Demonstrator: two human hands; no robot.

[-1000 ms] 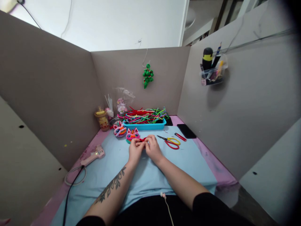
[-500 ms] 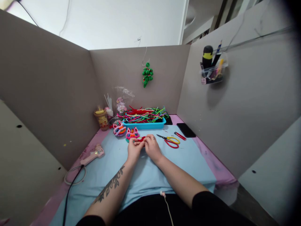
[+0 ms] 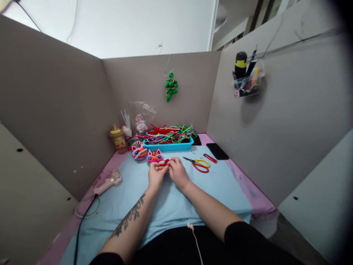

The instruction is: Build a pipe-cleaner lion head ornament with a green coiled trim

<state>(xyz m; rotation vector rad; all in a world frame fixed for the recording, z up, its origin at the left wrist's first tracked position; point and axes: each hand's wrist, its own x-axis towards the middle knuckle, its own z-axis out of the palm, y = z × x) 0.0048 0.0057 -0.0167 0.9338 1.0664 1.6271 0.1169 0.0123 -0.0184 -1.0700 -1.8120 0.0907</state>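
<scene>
My left hand (image 3: 157,173) and my right hand (image 3: 177,171) meet over the light blue cloth. Both are closed on a small red fuzzy piece (image 3: 165,162), which looks like pipe cleaner; its lower part is hidden by my fingers. A bit of yellow and white shows at its left end. Just behind my left hand sits a pink pipe-cleaner animal head (image 3: 154,156) with pointed ears and a small horn. A second, similar head (image 3: 139,151) in lilac and orange stands further left. Scissors (image 3: 199,165) with one yellow and one red handle lie right of my right hand.
A blue tray (image 3: 168,147) heaped with coloured pipe cleaners (image 3: 171,134) stands at the back. Right of the scissors lie a red cutter (image 3: 210,158) and a black phone (image 3: 217,151). A pink glue gun (image 3: 109,183) with its cord is at left, a brown cup (image 3: 118,140) behind.
My hands stay together on the red piece with only slight finger movement. The whole view has shifted a little.
</scene>
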